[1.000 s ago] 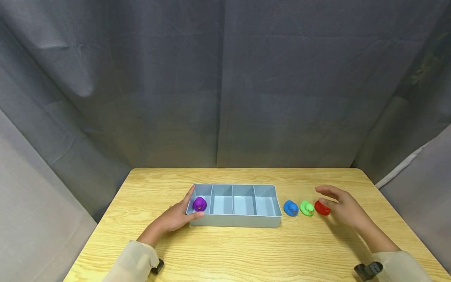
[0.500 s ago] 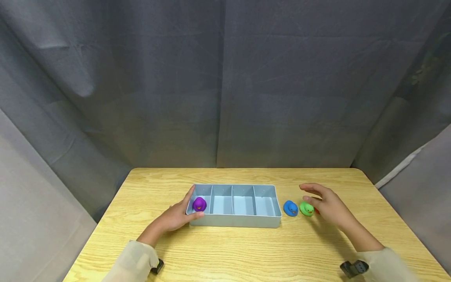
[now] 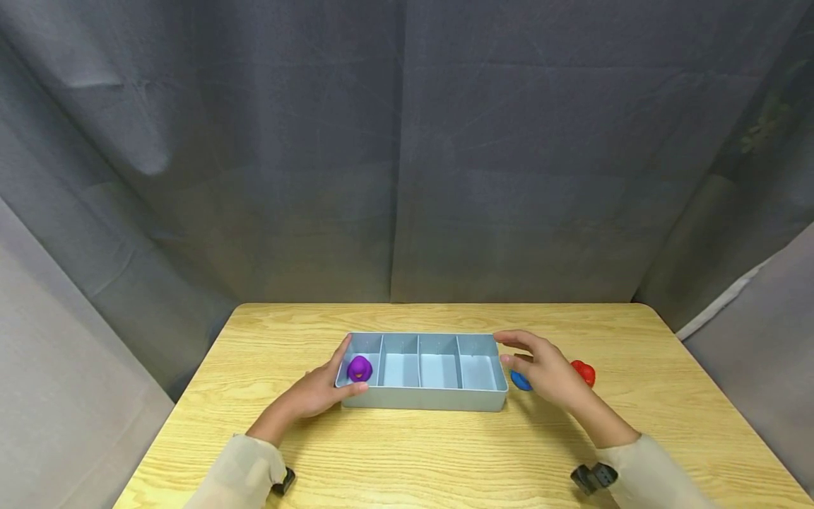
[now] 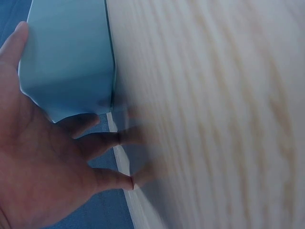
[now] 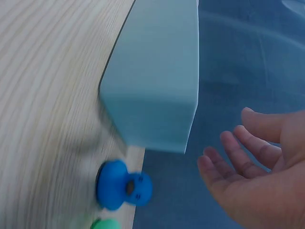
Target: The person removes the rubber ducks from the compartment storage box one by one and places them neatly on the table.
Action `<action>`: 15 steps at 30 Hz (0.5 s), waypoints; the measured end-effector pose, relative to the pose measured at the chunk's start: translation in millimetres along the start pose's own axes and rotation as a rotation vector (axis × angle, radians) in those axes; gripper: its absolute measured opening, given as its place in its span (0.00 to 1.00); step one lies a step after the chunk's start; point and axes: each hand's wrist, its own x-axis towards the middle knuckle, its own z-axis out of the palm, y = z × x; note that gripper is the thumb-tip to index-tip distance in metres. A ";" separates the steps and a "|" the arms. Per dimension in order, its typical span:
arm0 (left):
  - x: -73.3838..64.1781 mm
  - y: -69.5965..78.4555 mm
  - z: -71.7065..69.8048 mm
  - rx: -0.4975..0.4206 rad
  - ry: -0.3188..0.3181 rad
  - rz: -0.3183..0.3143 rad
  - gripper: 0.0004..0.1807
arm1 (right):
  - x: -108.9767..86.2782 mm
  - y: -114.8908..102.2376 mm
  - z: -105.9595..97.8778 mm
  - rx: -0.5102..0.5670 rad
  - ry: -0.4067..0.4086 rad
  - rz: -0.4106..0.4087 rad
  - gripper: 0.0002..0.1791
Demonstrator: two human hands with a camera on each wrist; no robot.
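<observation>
A long pale blue divided box [image 3: 424,399] with several compartments lies on the table. My left hand [image 3: 318,391] grips its left end, the thumb on the front wall and the index finger at the back corner. In the leftmost compartment sits a purple rubber duck [image 3: 360,368]. My right hand [image 3: 545,369], fingers loosely bent and holding nothing, hovers by the box's right end, over a blue duck [image 5: 112,185] that it partly covers. A green duck [image 5: 106,224] peeks in at the right wrist view's bottom edge; the head view hides it. Behind the hand shows a red duck [image 3: 584,372].
The wooden table [image 3: 407,452] carries the box and the ducks. Grey curtains [image 3: 509,177] hang behind it and at both sides. Each cuff bears a small black wrist camera, one of them the right camera [image 3: 593,478].
My right hand has moved left, from above the red duck past the green one to the box's right end. The ducks stay where they were, and my left hand keeps its hold.
</observation>
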 end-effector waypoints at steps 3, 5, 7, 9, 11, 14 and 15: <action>0.6 -0.6 0.2 0.001 0.000 0.002 0.57 | 4.0 -6.4 8.1 0.024 -0.012 -0.013 0.23; 0.9 -1.1 0.4 0.003 0.002 0.005 0.57 | 6.6 -10.0 13.4 0.033 -0.021 -0.024 0.23; 1.1 -1.4 0.5 0.008 0.003 0.006 0.57 | 9.3 -12.2 18.8 0.038 -0.028 -0.019 0.23; 1.1 -1.2 0.5 0.010 0.003 0.007 0.57 | 12.3 -13.5 23.6 0.040 -0.037 -0.016 0.22; 0.9 -0.7 0.5 0.012 0.004 0.007 0.57 | 15.0 -14.3 28.0 0.040 -0.048 -0.018 0.23; 0.3 0.2 0.3 0.011 0.004 0.004 0.57 | 18.4 -16.0 34.3 0.042 -0.055 -0.030 0.23; 0.1 0.5 0.2 0.011 0.004 0.003 0.57 | 19.3 -16.9 36.3 0.042 -0.059 -0.037 0.23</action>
